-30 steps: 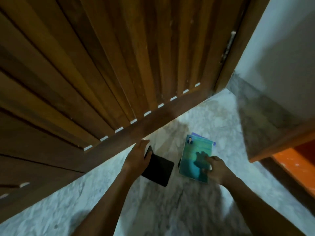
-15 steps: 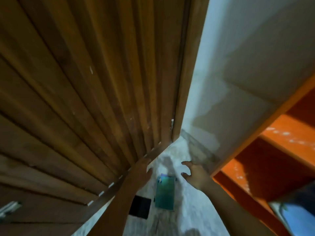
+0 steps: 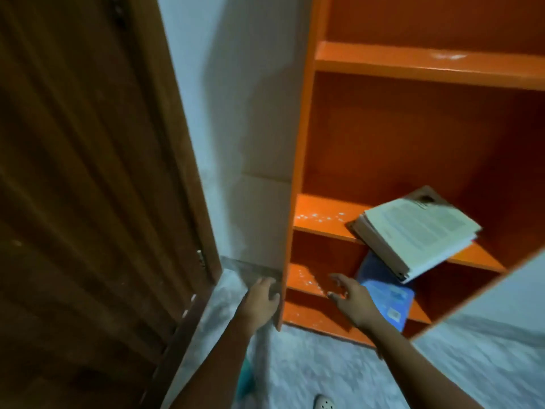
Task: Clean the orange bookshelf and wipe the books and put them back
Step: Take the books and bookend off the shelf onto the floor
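Bookshelf: The orange bookshelf [image 3: 303,143] stands on the floor [image 3: 324,364] by a pale wall [image 3: 250,113], next to a brown wooden door [image 3: 88,202].
Thick book: The thick book [image 3: 413,231] lies flat on the middle shelf [image 3: 318,212]. One corner sticks out over the front edge.
How it feels, I guess: It looks heavy and a bit floppy, with lots of pale pages that could fan open. I would take it with two hands, one under the back edge where the pages are joined.
Blue book: The blue book [image 3: 389,299] lies flat on the low shelf [image 3: 303,278], partly under the thick book's corner.
How it feels, I guess: It looks thin and light, and its cover may be smooth and slippy. The near edge is the best place to hold it, thumb on top and fingers under.
Dust: White specks [image 3: 320,217] sit on both shelves, so they need a wipe.
Left hand: The left hand [image 3: 261,299] rests on the outer side of the bookshelf, low down. Its grip is loose and holds nothing.
Right hand: The right hand [image 3: 351,299] hovers over the low shelf, just beside the blue book. Its grip is spread wide, fingers apart, with nothing in it.
Watch out: Pulling out the blue book could bump the thick book off its shelf.
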The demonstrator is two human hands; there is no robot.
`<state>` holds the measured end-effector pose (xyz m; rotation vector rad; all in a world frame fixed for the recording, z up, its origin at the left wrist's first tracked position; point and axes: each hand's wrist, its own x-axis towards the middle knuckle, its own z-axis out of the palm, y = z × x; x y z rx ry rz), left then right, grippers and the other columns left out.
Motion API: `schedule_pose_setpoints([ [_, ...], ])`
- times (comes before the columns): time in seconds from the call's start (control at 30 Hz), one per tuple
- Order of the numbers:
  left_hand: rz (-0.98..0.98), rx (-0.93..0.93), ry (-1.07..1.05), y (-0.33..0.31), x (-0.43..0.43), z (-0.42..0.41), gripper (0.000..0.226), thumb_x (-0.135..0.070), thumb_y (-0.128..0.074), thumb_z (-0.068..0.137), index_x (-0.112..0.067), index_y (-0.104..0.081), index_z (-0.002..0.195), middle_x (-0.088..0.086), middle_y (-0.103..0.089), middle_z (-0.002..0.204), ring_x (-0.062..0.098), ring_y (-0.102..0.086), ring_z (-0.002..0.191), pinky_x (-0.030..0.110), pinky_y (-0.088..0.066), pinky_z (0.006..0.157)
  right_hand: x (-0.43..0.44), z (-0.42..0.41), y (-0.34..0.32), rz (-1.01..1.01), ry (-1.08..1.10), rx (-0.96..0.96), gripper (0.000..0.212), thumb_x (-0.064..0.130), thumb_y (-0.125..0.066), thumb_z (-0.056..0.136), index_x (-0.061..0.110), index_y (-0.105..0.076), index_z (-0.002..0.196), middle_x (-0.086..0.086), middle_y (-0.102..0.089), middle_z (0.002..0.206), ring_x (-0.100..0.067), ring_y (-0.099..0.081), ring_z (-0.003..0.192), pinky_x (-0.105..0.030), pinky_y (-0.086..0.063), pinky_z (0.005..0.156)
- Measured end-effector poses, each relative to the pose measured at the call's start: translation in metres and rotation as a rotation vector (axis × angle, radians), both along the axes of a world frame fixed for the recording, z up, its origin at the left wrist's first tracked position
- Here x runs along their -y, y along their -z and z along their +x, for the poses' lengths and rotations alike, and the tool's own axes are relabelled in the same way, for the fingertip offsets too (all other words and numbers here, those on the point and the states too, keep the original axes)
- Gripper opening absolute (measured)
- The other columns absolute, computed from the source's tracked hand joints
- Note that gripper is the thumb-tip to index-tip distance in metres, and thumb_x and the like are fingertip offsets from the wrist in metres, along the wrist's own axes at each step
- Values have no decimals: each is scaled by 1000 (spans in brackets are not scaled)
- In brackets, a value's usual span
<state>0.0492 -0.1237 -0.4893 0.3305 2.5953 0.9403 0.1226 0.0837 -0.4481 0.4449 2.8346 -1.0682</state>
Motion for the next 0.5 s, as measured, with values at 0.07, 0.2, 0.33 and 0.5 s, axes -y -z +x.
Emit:
schedule_pose_setpoints([
  [0.07,76,77,12,12,-28,7,39,-19,-55,92,-11,-50,130,9,-54,129,22,-55,114,30,-43,98,-27,30,9,-82,156,-38,33,3,-62,86,9,-61,119,-8,-64,103,-24,-61,100,-17,-39,77],
  [0.2,154,251,19,40,-85,27,43,-17,-58,91,-10,-45,131,12,-56,119,28,-58,107,38,-48,91,-75,75,15,-284,535,-197,28,8,-53,94,15,-58,120,-10,-65,93,-29,-63,83,-16,-45,67],
  [0.33,214,353,20,76,-148,35,61,-23,-58,92,-13,-29,145,17,-52,131,29,-52,119,29,-41,94,-107,70,1,-576,681,-440,51,39,-51,91,25,-38,138,-11,-59,111,-14,-61,82,-22,-49,70],
  [0.5,374,436,24,122,-225,36,70,-14,-57,93,-15,-15,149,19,-35,145,32,-41,131,34,-35,103,-142,19,-12,-797,628,-473,97,74,-64,66,51,-9,143,-2,-50,136,-20,-63,104,-42,-53,86],
])
